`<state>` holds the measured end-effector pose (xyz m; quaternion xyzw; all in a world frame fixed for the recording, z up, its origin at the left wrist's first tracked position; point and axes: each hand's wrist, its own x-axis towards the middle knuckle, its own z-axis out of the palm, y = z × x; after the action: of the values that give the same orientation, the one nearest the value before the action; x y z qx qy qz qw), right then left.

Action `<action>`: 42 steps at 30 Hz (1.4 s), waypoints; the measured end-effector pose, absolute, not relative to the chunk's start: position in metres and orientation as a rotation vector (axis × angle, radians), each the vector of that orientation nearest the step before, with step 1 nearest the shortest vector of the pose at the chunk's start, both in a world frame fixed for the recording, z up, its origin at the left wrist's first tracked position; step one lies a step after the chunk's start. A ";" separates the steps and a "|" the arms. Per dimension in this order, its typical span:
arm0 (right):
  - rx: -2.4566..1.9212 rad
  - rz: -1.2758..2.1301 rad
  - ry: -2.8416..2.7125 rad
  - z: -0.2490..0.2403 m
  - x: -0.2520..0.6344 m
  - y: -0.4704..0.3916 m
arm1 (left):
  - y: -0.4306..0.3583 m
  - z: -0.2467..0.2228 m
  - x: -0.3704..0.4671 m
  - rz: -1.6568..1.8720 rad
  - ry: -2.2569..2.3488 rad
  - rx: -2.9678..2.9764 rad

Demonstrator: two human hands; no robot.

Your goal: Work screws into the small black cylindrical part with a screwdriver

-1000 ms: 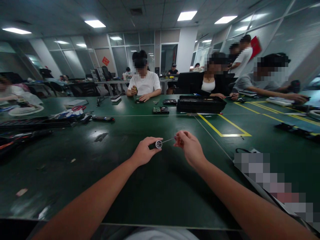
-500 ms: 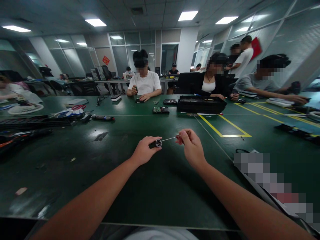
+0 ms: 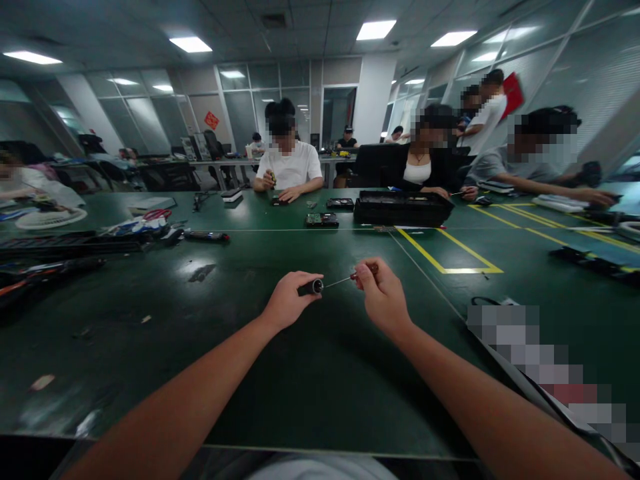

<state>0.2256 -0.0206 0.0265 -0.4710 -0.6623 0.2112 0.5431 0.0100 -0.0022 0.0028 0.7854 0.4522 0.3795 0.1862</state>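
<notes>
Between the thumb and fingers of my left hand (image 3: 289, 301) is a short black cylinder (image 3: 312, 287), its round, light-rimmed end turned to the right. My right hand (image 3: 384, 293) grips a screwdriver by its reddish-brown handle (image 3: 367, 269). The thin metal shaft (image 3: 339, 281) points left, and its tip is close to the cylinder's rim; whether they touch I cannot tell. Both hands are above the green table (image 3: 280, 387).
Opened drives (image 3: 322, 220) and a long black case (image 3: 403, 209) lie beyond my hands. Tools and cables (image 3: 137, 225) are at the left, with a dark pen-like tool (image 3: 206, 236). People sit across the table. Yellow tape (image 3: 473, 271) marks its right side.
The screwdriver's shaft has tilted a little and its tip has shifted slightly right at the cylinder's end. More of the handle shows in my right hand. My left hand has hardly moved.
</notes>
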 end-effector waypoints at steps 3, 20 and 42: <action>-1.156 0.438 -1.592 0.028 0.226 -0.022 | -0.002 0.003 0.010 1.047 1.280 2.206; -1.215 0.386 -1.544 0.033 0.227 -0.023 | 0.001 0.003 0.012 1.185 1.159 1.642; -1.196 0.359 -1.550 0.031 0.227 -0.019 | -0.019 0.018 0.075 0.228 1.264 2.465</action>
<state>0.2265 -0.0189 0.0306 -0.5040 -0.6534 0.1512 0.5443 0.0753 -0.0187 0.0181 0.8724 0.4472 0.0808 0.1801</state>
